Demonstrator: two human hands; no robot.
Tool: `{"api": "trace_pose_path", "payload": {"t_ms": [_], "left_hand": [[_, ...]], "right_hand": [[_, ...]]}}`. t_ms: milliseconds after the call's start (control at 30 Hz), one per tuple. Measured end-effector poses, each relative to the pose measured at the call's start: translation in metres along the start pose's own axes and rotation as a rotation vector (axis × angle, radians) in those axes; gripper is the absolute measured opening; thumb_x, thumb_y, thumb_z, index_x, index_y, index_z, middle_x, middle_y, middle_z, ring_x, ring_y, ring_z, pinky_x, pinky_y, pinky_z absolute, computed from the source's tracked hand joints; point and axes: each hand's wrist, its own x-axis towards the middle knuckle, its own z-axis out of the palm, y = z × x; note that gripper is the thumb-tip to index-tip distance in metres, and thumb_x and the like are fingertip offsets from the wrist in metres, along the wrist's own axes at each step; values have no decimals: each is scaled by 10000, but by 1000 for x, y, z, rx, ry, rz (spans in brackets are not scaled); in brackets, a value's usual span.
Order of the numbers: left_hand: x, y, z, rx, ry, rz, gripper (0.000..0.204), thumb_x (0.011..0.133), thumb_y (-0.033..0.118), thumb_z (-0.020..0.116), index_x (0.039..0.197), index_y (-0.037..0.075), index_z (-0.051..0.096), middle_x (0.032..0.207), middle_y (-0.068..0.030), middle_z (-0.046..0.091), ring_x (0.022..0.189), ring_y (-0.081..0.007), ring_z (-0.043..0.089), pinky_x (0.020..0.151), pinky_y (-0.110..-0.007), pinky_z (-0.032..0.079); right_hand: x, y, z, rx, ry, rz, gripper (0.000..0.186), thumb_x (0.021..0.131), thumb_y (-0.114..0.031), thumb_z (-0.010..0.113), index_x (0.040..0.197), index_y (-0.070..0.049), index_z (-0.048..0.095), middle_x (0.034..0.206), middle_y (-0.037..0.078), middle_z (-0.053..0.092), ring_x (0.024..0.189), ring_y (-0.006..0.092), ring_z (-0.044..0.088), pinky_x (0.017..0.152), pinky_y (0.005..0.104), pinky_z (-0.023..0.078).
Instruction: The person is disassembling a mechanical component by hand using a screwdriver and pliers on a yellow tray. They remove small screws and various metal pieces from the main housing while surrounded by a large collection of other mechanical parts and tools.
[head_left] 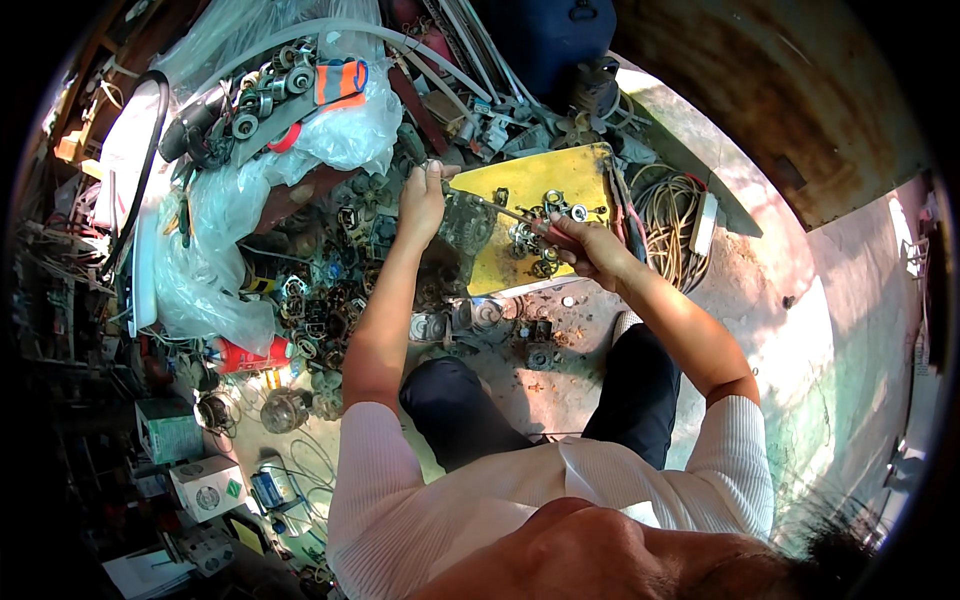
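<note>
My right hand [597,252] is closed round the red handle of a screwdriver [510,213]. Its thin shaft points up and left toward a grey, grimy metal casting [467,225] beside the yellow board. My left hand [424,205] is closed near the top of that casting, with a dark piece showing just beyond its fingers; what exactly it grips I cannot make out. On the yellow board [585,175], close to my right hand, lie several small metal rings and parts [553,203].
Metal parts [310,310] crowd the floor at left. Clear plastic sheeting [215,270] holds more parts and an orange-grey item. A coiled cable [668,225] with a white power strip [703,225] lies right of the board. A blue container [540,50] and a rusty sheet [760,90] stand behind.
</note>
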Motion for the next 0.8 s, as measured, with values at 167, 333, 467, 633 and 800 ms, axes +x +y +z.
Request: {"api": "trace_pose_path", "payload": {"t_ms": [167, 333, 467, 633, 800], "left_hand": [[-1, -5, -3, 35, -21, 2, 472, 1039, 325, 323, 1001, -28, 635, 990, -154, 704, 939, -290, 663, 844, -386, 475], [2, 0, -3, 32, -17, 10, 472, 1037, 334, 328, 1005, -22, 636, 984, -153, 703, 931, -295, 662, 836, -391, 474], [-1, 8, -2, 58, -21, -23, 496, 1041, 340, 314, 991, -25, 647, 987, -142, 699, 931, -268, 645, 849, -370, 457], [-3, 10, 3, 75, -6, -14, 503, 1040, 344, 311, 982, -22, 651, 975, -139, 698, 922, -260, 642, 853, -361, 452], [0, 1, 3, 123, 17, 28, 471, 1035, 325, 324, 963, 0, 657, 954, -141, 706, 912, -300, 658, 827, -397, 473]], "right_hand": [[-18, 1, 28, -1167, 547, -988, 276, 826, -320, 712, 852, -46, 727, 714, 119, 679, 603, 254, 662, 580, 348, 521], [2, 16, 13, -624, 337, -702, 306, 910, -352, 659, 952, -52, 700, 670, -3, 593, 498, 75, 511, 431, 241, 407], [2, -4, -6, 620, -292, 275, 317, 974, -325, 556, 1189, -93, 557, 673, -73, 414, 435, -18, 238, 369, 129, 181], [-1, -2, 2, 79, -114, -43, 301, 981, -267, 547, 1184, -49, 588, 666, -69, 453, 480, 21, 377, 409, 202, 329], [-9, 16, 17, -1245, 363, -887, 425, 896, -159, 659, 1297, -52, 566, 808, 39, 628, 684, 148, 613, 583, 312, 488]]}}
